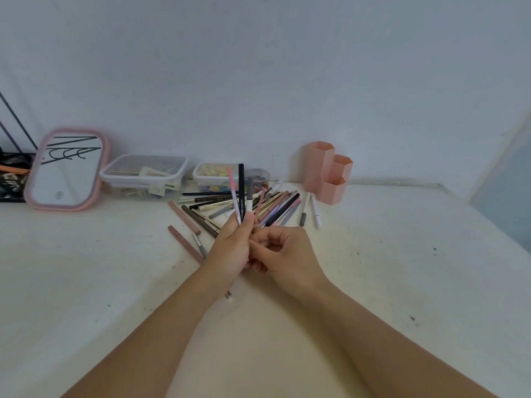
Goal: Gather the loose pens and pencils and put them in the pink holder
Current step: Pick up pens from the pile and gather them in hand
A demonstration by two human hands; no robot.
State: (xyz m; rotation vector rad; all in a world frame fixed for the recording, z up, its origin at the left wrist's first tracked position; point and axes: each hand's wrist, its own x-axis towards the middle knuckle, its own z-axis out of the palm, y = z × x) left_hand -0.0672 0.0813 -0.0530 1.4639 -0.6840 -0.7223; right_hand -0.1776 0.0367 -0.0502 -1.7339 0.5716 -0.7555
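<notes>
A pale, scuffed bench (402, 268) runs up to a plain whitish wall, and the pink holder (329, 175), a cluster of three hexagonal cups, stands upright at the back edge against that wall. From this angle nothing rises above the holder's rims, so it looks as if no pen has gone in yet, though the inside of the cups is hidden.

Just left of the holder, and a little nearer the person, lies the main pile of loose pens and pencils (258, 205), fanned out and overlapping. Two pale pens (311, 211) lie closest to the holder's base, and a few brownish pencils (186, 222) are strewn further left of the pile.

The left hand (232, 251) is raised in front of the pile, left of the holder, its fingers closed around a small bunch of pens (242, 193) that stand up out of the fist: a pink and white one, a black one, a grey-capped one and a thin reddish one. The right hand (287, 254) is pressed against it, fingers curled in towards the lower ends of the bunch; whether it grips one of them or only steadies them I cannot tell.

By my reckoning the gathering is at an early stage: a handful collected, most still on the bench, none delivered.

Further left of the holder sit two clear lidded tubs (143, 173) and a pink-framed mirror (67, 169).
</notes>
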